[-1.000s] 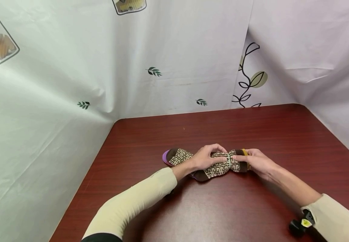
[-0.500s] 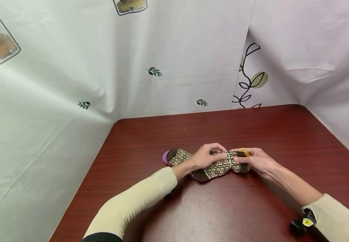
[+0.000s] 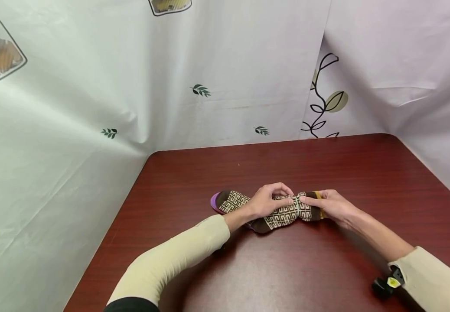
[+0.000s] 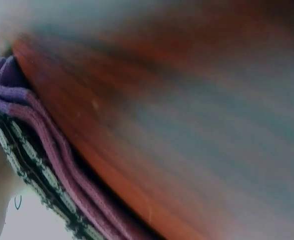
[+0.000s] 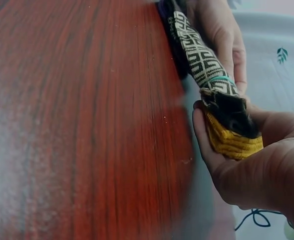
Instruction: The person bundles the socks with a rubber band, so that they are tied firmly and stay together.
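Observation:
A bundle of patterned socks (image 3: 283, 217) lies across the middle of the table, brown with a beige key pattern. A thin pale green elastic band (image 3: 297, 206) cinches it near the cuff end. My left hand (image 3: 265, 203) grips the socks just left of the band, thumb on top. At the other end my right hand (image 3: 339, 209) holds the cuffs, its thumb reaching toward the band and its other fingers mostly hidden behind and below. Stacked yellow cuff edges (image 5: 231, 142) show in the right wrist view. Purple and pink sock edges (image 4: 62, 155) fill the left wrist view's left side.
The dark red wooden table (image 3: 194, 173) reaches back to a white printed curtain (image 3: 225, 65), which hangs along its far and side edges. A small black device (image 3: 383, 286) sits by the right sleeve.
My right fingers have shifted on the cuffs: half a second ago the index finger showed on the far side, now it is tucked behind. The left hand stays in place.

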{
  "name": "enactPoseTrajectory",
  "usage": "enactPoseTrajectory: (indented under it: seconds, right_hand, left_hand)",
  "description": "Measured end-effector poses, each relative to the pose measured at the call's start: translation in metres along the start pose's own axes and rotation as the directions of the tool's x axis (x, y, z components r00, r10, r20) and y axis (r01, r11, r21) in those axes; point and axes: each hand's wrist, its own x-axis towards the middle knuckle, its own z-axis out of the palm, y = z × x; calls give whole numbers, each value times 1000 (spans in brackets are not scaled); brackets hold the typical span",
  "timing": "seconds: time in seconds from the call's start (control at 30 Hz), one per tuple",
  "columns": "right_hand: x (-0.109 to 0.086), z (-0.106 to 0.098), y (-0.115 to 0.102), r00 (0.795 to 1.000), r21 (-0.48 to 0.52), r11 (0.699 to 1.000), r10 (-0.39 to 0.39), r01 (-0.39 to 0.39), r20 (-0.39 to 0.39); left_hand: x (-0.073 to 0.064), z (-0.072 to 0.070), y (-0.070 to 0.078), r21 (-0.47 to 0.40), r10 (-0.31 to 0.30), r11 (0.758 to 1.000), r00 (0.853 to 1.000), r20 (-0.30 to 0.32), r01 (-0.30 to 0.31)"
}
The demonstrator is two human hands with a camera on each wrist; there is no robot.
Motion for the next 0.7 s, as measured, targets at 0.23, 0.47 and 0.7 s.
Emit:
enactPoseTrajectory:
  seconds: [0.23,0.47,0.7]
  right_hand:
    - [-1,2,0,999,-27,999,-38,37,-17]
    - [-4,0,-2,999,-21,999,-36,36,-23]
    - [-7,-4,-4,998,-23,999,-44,43,-39]
  left_hand:
    - [1,-14,4,158,-108,983,990,94,93]
    - [-1,-34,3,261,-143,961,968,206,87]
    - [-6,-59,-1,332,-151,943,924,350,29]
